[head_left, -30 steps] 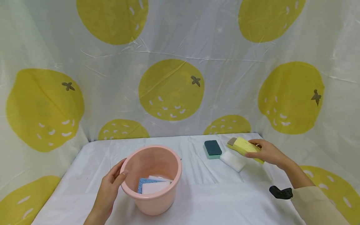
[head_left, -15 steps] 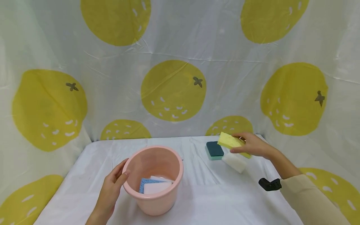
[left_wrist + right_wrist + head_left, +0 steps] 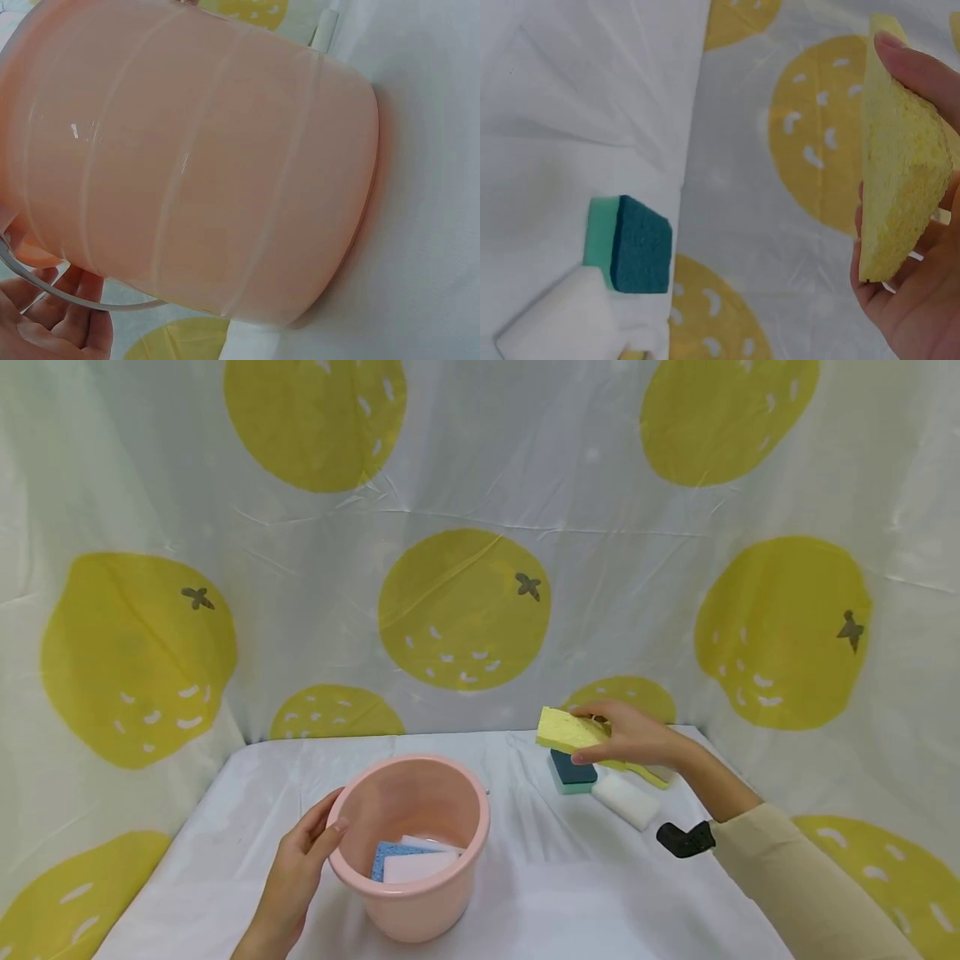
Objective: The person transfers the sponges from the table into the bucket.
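My left hand [image 3: 296,856] grips the left rim of a pink bucket [image 3: 420,914], thumb over the edge. In the left wrist view, fingers lie by the bucket's pale handle [image 3: 105,306]. Inside the bucket are a blue sponge [image 3: 384,853] and white sponges [image 3: 416,867]. My right hand [image 3: 633,733] pinches a yellow sponge [image 3: 900,165] between thumb and fingers, raised over the table. Below that hand lie a green sponge with a dark scouring top [image 3: 641,246], a white sponge [image 3: 626,802] and a yellow sponge with a brownish top [image 3: 649,775], partly hidden.
A white cloth [image 3: 540,893] covers the table. Behind it and at both sides hangs a white curtain [image 3: 315,610] printed with big yellow lemons. A black strap piece [image 3: 684,839] shows at the right sleeve.
My right hand has lifted the yellow sponge and carried it left, from above the brownish-topped sponge to above the green one. My left hand keeps its hold on the bucket.
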A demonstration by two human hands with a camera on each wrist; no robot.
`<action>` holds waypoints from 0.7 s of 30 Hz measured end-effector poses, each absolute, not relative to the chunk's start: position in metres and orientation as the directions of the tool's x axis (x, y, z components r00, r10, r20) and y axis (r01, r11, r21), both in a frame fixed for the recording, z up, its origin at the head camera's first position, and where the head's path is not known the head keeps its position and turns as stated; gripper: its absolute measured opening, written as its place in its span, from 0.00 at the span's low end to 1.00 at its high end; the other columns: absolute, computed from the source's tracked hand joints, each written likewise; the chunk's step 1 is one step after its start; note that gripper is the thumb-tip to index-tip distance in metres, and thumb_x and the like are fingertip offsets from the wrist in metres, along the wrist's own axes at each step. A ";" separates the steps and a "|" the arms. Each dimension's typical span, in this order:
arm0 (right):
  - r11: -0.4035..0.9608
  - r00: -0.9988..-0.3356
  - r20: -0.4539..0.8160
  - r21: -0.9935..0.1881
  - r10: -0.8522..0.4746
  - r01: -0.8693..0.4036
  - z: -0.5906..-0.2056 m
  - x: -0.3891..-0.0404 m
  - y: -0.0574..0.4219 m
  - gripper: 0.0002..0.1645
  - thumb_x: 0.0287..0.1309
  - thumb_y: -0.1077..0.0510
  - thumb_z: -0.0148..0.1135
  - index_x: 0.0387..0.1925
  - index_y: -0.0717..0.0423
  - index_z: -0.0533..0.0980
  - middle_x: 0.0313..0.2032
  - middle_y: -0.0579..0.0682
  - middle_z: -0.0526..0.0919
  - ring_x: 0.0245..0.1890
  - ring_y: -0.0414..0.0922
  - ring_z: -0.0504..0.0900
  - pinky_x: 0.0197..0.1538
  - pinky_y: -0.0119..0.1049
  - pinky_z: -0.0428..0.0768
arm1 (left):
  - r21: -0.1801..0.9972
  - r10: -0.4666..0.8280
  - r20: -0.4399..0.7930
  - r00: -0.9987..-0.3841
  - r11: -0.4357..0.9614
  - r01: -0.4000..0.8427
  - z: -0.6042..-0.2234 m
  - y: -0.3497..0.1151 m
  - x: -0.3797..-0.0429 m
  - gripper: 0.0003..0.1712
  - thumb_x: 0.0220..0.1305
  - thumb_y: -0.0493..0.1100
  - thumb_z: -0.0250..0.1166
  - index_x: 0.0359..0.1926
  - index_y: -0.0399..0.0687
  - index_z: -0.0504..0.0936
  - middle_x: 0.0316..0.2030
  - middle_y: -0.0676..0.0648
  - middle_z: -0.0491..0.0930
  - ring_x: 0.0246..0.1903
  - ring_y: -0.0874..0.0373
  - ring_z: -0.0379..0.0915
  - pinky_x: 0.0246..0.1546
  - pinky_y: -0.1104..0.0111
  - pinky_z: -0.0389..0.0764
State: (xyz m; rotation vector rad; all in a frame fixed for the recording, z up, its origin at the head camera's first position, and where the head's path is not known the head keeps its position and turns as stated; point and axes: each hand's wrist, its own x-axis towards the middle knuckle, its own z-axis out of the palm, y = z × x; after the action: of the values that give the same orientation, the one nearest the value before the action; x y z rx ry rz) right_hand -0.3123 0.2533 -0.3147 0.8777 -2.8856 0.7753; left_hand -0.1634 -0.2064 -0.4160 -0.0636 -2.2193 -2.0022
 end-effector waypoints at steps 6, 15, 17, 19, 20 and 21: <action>0.699 -0.811 0.163 -0.431 -0.562 -0.571 -0.303 -0.310 0.233 0.48 0.50 0.38 0.79 0.65 0.61 0.76 0.53 0.50 0.80 0.46 0.48 0.75 0.45 0.44 0.75 | 0.986 -0.067 0.137 -0.988 0.104 0.130 -0.415 -0.206 -0.162 0.32 0.79 0.49 0.59 0.77 0.45 0.65 0.71 0.46 0.68 0.64 0.72 0.65 0.57 0.83 0.65; 0.692 -0.798 0.125 -0.433 -0.589 -0.578 -0.290 -0.307 0.205 0.50 0.48 0.37 0.80 0.66 0.59 0.75 0.55 0.50 0.79 0.47 0.48 0.75 0.45 0.43 0.75 | 0.985 -0.060 0.148 -0.987 0.103 0.142 -0.416 -0.207 -0.162 0.31 0.79 0.48 0.59 0.77 0.44 0.65 0.71 0.45 0.68 0.64 0.72 0.65 0.57 0.83 0.65; 0.674 -0.780 0.132 -0.430 -0.612 -0.601 -0.287 -0.306 0.198 0.49 0.48 0.37 0.80 0.66 0.59 0.76 0.54 0.50 0.79 0.47 0.48 0.74 0.45 0.44 0.75 | 0.984 -0.062 0.153 -0.986 0.103 0.146 -0.416 -0.207 -0.162 0.31 0.79 0.48 0.59 0.77 0.43 0.65 0.71 0.45 0.68 0.64 0.72 0.66 0.57 0.83 0.65; 0.657 -0.759 0.139 -0.419 -0.636 -0.627 -0.284 -0.305 0.191 0.48 0.49 0.37 0.80 0.65 0.59 0.76 0.53 0.49 0.79 0.46 0.48 0.75 0.44 0.43 0.75 | 0.983 -0.064 0.155 -0.986 0.104 0.148 -0.416 -0.207 -0.161 0.31 0.79 0.48 0.59 0.77 0.43 0.65 0.71 0.44 0.68 0.64 0.72 0.66 0.57 0.83 0.65; 0.651 -0.750 0.140 -0.410 -0.647 -0.639 -0.283 -0.304 0.187 0.48 0.49 0.37 0.79 0.65 0.59 0.76 0.53 0.49 0.80 0.46 0.47 0.75 0.43 0.43 0.75 | 0.984 -0.065 0.155 -0.986 0.104 0.147 -0.415 -0.207 -0.161 0.31 0.79 0.48 0.59 0.77 0.43 0.65 0.71 0.44 0.69 0.63 0.72 0.66 0.57 0.83 0.65; 0.647 -0.743 0.140 -0.405 -0.655 -0.646 -0.282 -0.303 0.183 0.48 0.49 0.36 0.79 0.65 0.58 0.76 0.53 0.48 0.80 0.46 0.47 0.75 0.44 0.43 0.76 | 0.984 -0.065 0.154 -0.986 0.104 0.147 -0.415 -0.207 -0.161 0.31 0.79 0.48 0.59 0.77 0.43 0.65 0.71 0.44 0.69 0.63 0.72 0.66 0.57 0.83 0.65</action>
State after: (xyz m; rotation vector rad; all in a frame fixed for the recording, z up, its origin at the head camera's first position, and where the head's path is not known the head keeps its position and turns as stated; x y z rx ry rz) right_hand -0.3027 0.1832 -0.2817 1.1333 -2.8682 0.6933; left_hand -0.1613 -0.2072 -0.4150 -0.0825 -2.2107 -2.0004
